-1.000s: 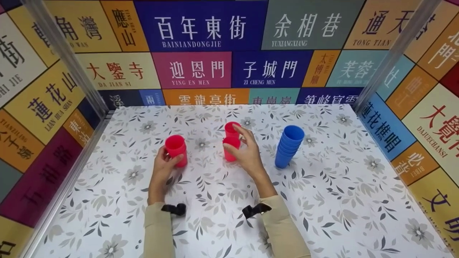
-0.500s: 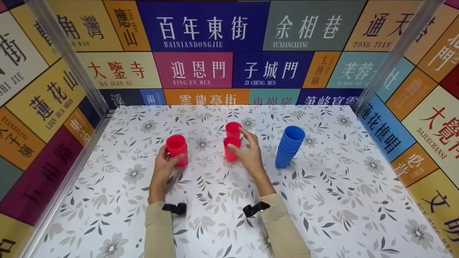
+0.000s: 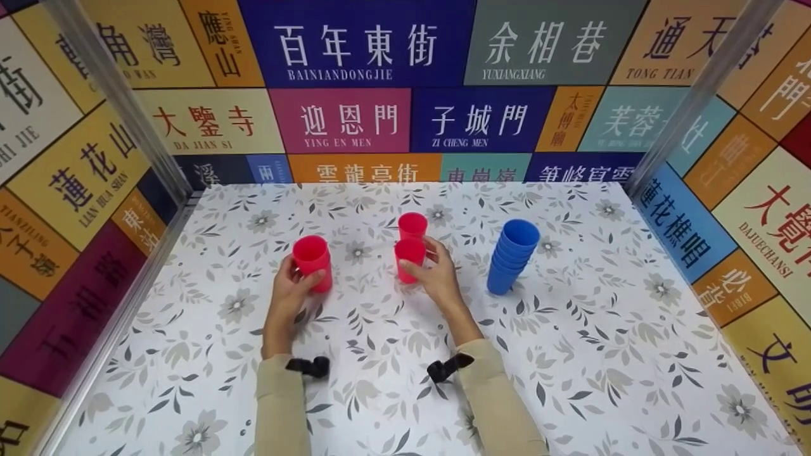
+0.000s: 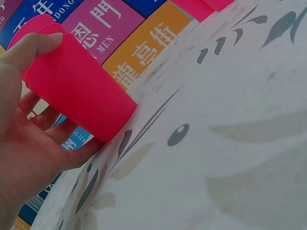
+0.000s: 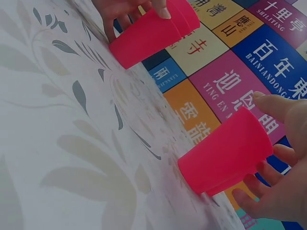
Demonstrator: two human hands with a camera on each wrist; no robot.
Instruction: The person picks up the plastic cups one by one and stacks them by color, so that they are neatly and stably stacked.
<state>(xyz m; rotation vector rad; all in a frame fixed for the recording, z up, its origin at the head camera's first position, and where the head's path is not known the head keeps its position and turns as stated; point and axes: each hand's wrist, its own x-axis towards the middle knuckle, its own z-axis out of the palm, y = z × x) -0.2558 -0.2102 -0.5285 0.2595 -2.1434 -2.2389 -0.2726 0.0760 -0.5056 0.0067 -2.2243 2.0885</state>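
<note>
In the head view my left hand [image 3: 291, 292] grips a stack of red cups [image 3: 312, 253] at the left; the left wrist view shows a second rim, with the thumb [image 4: 48, 43] across the upper side. My right hand [image 3: 438, 273] curls round a near red cup [image 3: 409, 252], thumb in front and fingers behind its right side. Another red cup [image 3: 412, 223] stands directly behind that one, partly hidden by it. From the right wrist view, the thumb [image 5: 273, 106] lies close to the rim of the near cup [image 5: 225, 151]; whether it presses there I cannot tell.
A stack of several nested blue cups [image 3: 512, 256] stands upright to the right of my right hand. White flower-patterned cloth [image 3: 380, 392] covers the table. Colourful sign-printed panels [image 3: 355, 120] close in the back and both sides.
My right hand has lowered and its fingers have closed in round the near red cup. My left hand keeps its hold on the red stack. The cups stay in place.
</note>
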